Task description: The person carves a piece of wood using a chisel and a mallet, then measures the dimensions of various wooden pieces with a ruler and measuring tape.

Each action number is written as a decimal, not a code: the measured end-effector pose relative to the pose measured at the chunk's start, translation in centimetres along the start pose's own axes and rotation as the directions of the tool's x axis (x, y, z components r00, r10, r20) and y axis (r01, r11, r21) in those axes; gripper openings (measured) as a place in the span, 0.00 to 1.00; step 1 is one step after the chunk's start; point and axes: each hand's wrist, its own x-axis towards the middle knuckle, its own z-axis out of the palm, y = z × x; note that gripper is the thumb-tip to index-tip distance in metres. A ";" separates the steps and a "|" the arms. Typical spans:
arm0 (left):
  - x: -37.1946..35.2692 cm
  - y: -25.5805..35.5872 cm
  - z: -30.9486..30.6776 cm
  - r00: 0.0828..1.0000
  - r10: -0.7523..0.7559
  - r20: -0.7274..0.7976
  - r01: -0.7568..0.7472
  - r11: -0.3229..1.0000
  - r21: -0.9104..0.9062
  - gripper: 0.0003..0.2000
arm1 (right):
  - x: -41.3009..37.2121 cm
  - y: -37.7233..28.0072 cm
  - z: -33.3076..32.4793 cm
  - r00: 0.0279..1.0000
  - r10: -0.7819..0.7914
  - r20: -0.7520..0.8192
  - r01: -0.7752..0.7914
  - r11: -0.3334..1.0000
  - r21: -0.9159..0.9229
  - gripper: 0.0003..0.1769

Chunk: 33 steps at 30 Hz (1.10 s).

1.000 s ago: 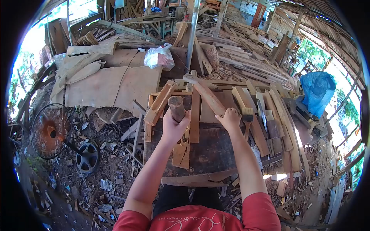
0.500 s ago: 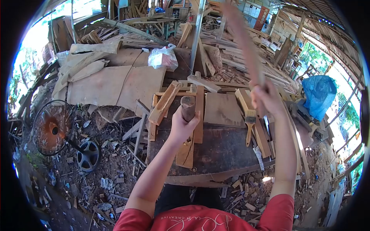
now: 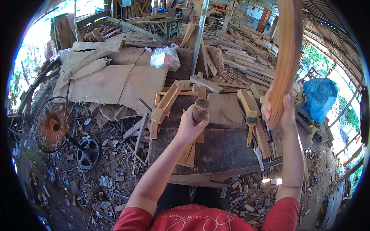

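Note:
My left hand [image 3: 192,126] is wrapped round a short, thick wooden handle [image 3: 200,109] held upright above a wooden block [image 3: 187,156] with a dark crack line. What lies under that hand is hidden. At the right, my right hand [image 3: 280,109] grips the lower end of a long, slightly curved wooden piece [image 3: 289,50], raised upright over the bench's right side. A paintbrush [image 3: 251,127] lies on the dark workbench [image 3: 221,150], beside several wooden bars.
A grooved wooden piece [image 3: 167,102] rests left of my left hand. Behind are a plastic bag [image 3: 165,57], a metal pole [image 3: 200,36] and scrap wood piles. A blue bag [image 3: 320,98] hangs at right; a fan [image 3: 54,125] stands at left.
The long wooden piece has swung right and more upright, nearer the camera, with my right hand moving right too. My left hand and its handle appear slightly further right, as the view has shifted a little.

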 end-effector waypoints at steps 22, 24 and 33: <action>0.2 -0.4 0.9 0.999 -0.003 0.034 0.002 1.000 0.027 0.08 | 0.3 -2.7 0.5 1.000 0.014 -0.004 -0.014 0.825 -0.565 0.30; 0.4 -0.7 1.0 1.000 0.007 0.023 -0.009 0.999 0.049 0.08 | -0.3 -1.7 1.1 0.989 0.148 -0.008 -0.142 0.926 -0.349 0.30; 0.0 -0.1 1.4 0.999 0.014 0.042 -0.016 0.999 0.048 0.09 | 0.5 -0.1 0.7 0.959 0.250 -0.130 -0.237 0.462 -0.855 0.35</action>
